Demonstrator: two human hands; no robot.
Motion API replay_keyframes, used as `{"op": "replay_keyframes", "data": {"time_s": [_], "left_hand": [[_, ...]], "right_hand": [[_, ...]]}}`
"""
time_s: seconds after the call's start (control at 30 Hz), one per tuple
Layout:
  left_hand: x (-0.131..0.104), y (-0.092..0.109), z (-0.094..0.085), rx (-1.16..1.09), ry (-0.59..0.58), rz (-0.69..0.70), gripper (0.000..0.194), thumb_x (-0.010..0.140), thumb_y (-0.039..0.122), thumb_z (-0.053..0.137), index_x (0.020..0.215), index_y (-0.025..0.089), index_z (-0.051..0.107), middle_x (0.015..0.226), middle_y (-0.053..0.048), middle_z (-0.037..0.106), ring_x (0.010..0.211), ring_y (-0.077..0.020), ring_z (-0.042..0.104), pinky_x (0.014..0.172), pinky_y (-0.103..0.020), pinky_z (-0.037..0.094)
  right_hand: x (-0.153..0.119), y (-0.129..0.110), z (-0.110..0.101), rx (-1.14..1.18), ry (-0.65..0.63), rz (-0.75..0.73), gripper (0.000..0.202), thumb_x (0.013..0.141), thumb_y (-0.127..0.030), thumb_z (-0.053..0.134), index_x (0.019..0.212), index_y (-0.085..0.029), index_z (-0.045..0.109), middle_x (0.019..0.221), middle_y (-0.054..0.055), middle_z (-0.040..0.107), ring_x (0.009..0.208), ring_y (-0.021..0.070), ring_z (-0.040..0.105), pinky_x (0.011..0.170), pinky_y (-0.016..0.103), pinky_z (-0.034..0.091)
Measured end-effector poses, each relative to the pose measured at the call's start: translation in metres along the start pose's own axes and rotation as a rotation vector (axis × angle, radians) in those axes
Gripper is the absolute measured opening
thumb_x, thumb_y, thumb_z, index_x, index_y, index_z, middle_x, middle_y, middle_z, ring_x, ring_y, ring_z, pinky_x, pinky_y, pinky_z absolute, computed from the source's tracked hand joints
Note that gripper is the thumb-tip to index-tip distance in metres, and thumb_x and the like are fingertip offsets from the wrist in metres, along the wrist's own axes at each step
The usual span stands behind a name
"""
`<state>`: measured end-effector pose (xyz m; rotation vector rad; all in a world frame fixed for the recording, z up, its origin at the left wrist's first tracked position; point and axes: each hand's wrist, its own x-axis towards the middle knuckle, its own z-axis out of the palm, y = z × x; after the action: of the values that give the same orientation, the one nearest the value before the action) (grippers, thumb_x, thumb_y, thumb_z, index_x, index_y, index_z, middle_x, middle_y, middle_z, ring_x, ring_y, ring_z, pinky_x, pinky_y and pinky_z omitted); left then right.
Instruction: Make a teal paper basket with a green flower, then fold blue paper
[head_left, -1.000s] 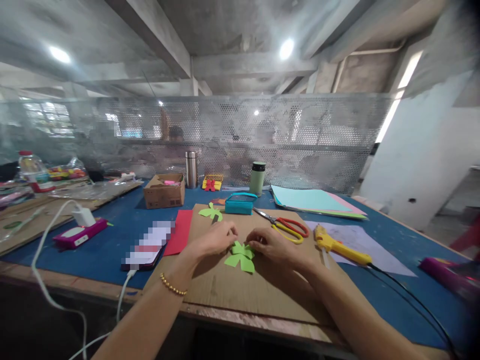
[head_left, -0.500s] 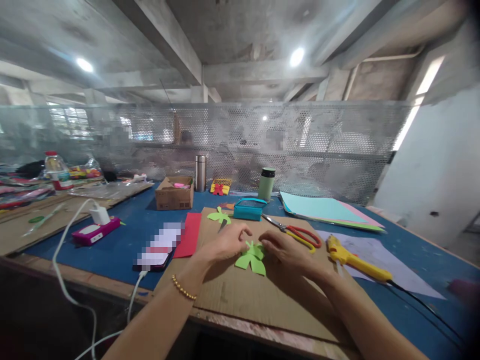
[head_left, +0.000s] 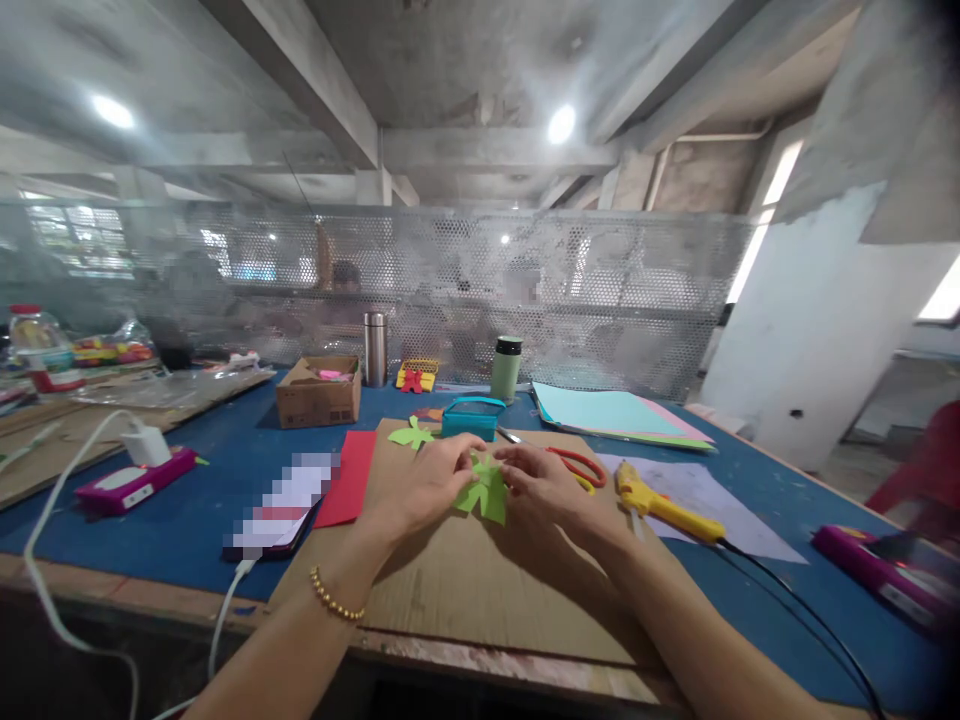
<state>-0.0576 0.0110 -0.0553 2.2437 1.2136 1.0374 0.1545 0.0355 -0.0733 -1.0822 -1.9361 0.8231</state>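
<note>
A light green paper butterfly (head_left: 484, 494) is between my two hands above a sheet of brown cardboard (head_left: 442, 590). My left hand (head_left: 442, 475) has its fingers curled onto the butterfly's left upper wing, thumb toward the wing. From the other side, the bent fingers of my right hand (head_left: 536, 480) pinch the right upper wing. My fingers hide part of both upper wings. Another green paper butterfly (head_left: 410, 434) lies at the cardboard's far left corner. Scissors (head_left: 581, 468) with red and yellow handles lie beyond my right hand, partly covered by it.
A teal paper basket (head_left: 471, 420) stands behind my hands. At right lies a yellow glue gun (head_left: 671, 508) with a black cord, on pale purple paper (head_left: 694, 490). Red paper (head_left: 349, 480) and a phone (head_left: 281, 510) are at left. A cardboard box (head_left: 319, 392) and bottles stand farther back.
The view has turned to the right, so things on the table appear farther left. My fingers have closed in on the green butterfly's upper wings, covering more of them.
</note>
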Motion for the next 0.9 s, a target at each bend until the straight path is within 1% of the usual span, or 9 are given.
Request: {"op": "replay_keyframes", "data": {"time_s": [0.1, 0.27, 0.37, 0.43, 0.5, 0.6, 0.67, 0.8, 0.9], "left_hand": [[0.0, 0.002, 0.001, -0.007, 0.0, -0.007, 0.036, 0.085, 0.014, 0.06, 0.119, 0.021, 0.069, 0.085, -0.001, 0.069, 0.078, -0.0172, 0.06, 0.075, -0.028, 0.046], [0.001, 0.004, 0.004, -0.038, 0.03, -0.034, 0.036, 0.084, 0.015, 0.063, 0.119, 0.02, 0.069, 0.089, -0.002, 0.069, 0.082, -0.0169, 0.062, 0.078, -0.028, 0.048], [0.003, 0.002, 0.006, -0.049, 0.14, -0.136, 0.043, 0.085, 0.026, 0.069, 0.127, 0.018, 0.066, 0.108, -0.008, 0.067, 0.091, -0.0192, 0.062, 0.081, -0.029, 0.049], [0.004, 0.0, 0.007, -0.161, 0.146, -0.23, 0.053, 0.086, 0.039, 0.069, 0.133, 0.014, 0.061, 0.116, -0.013, 0.065, 0.094, -0.0205, 0.063, 0.078, -0.03, 0.05], [0.005, -0.001, 0.009, -0.34, 0.078, -0.293, 0.054, 0.088, 0.044, 0.068, 0.13, 0.011, 0.061, 0.111, -0.014, 0.067, 0.091, -0.0196, 0.064, 0.074, -0.028, 0.05], [0.005, 0.003, 0.013, -0.53, -0.036, -0.326, 0.031, 0.083, 0.036, 0.073, 0.102, 0.012, 0.068, 0.09, -0.006, 0.069, 0.082, -0.0156, 0.063, 0.067, -0.024, 0.049], [0.006, 0.006, 0.015, -0.608, -0.076, -0.359, 0.017, 0.082, 0.028, 0.072, 0.086, 0.013, 0.064, 0.079, -0.002, 0.065, 0.073, -0.013, 0.062, 0.062, -0.022, 0.048], [0.005, 0.012, 0.017, -0.676, -0.117, -0.452, 0.01, 0.086, 0.022, 0.06, 0.079, 0.016, 0.057, 0.064, 0.002, 0.059, 0.057, -0.0131, 0.062, 0.054, -0.024, 0.049], [0.003, 0.012, 0.017, -0.663, -0.112, -0.417, 0.013, 0.085, 0.021, 0.059, 0.073, 0.017, 0.057, 0.062, 0.003, 0.057, 0.055, -0.0112, 0.059, 0.053, -0.023, 0.047]], "right_hand": [[0.004, 0.005, 0.002, 0.005, 0.01, -0.023, 0.027, 0.086, -0.032, 0.059, 0.105, -0.017, 0.071, 0.095, 0.006, 0.073, 0.084, 0.0185, 0.066, 0.072, 0.03, 0.051], [0.004, 0.005, 0.003, 0.041, 0.039, 0.023, 0.031, 0.084, -0.036, 0.061, 0.108, -0.017, 0.068, 0.093, 0.006, 0.073, 0.08, 0.0183, 0.065, 0.067, 0.029, 0.05], [0.002, 0.003, 0.002, 0.049, 0.083, 0.036, 0.037, 0.083, -0.037, 0.061, 0.112, -0.015, 0.068, 0.094, 0.007, 0.072, 0.081, 0.0187, 0.065, 0.067, 0.029, 0.05], [0.001, 0.002, 0.002, 0.036, 0.085, 0.021, 0.039, 0.083, -0.038, 0.06, 0.114, -0.015, 0.068, 0.094, 0.007, 0.073, 0.08, 0.0188, 0.065, 0.068, 0.03, 0.051], [0.002, 0.002, 0.002, 0.0, 0.082, 0.008, 0.038, 0.084, -0.038, 0.059, 0.114, -0.016, 0.068, 0.093, 0.006, 0.073, 0.079, 0.0189, 0.065, 0.069, 0.031, 0.052], [0.005, 0.007, 0.002, -0.061, 0.075, -0.013, 0.035, 0.084, -0.036, 0.058, 0.111, -0.018, 0.069, 0.092, 0.006, 0.073, 0.081, 0.02, 0.066, 0.072, 0.033, 0.053], [0.007, 0.01, 0.002, -0.083, 0.078, -0.034, 0.034, 0.083, -0.035, 0.056, 0.11, -0.018, 0.067, 0.093, 0.006, 0.073, 0.083, 0.0207, 0.067, 0.074, 0.034, 0.054], [0.005, 0.012, 0.004, -0.121, 0.129, -0.057, 0.032, 0.084, -0.032, 0.053, 0.109, -0.018, 0.065, 0.097, 0.007, 0.073, 0.086, 0.0216, 0.068, 0.078, 0.035, 0.054], [0.003, 0.011, 0.006, -0.14, 0.151, -0.056, 0.029, 0.084, -0.03, 0.053, 0.108, -0.019, 0.065, 0.093, 0.006, 0.073, 0.083, 0.0204, 0.068, 0.075, 0.034, 0.054]]}}
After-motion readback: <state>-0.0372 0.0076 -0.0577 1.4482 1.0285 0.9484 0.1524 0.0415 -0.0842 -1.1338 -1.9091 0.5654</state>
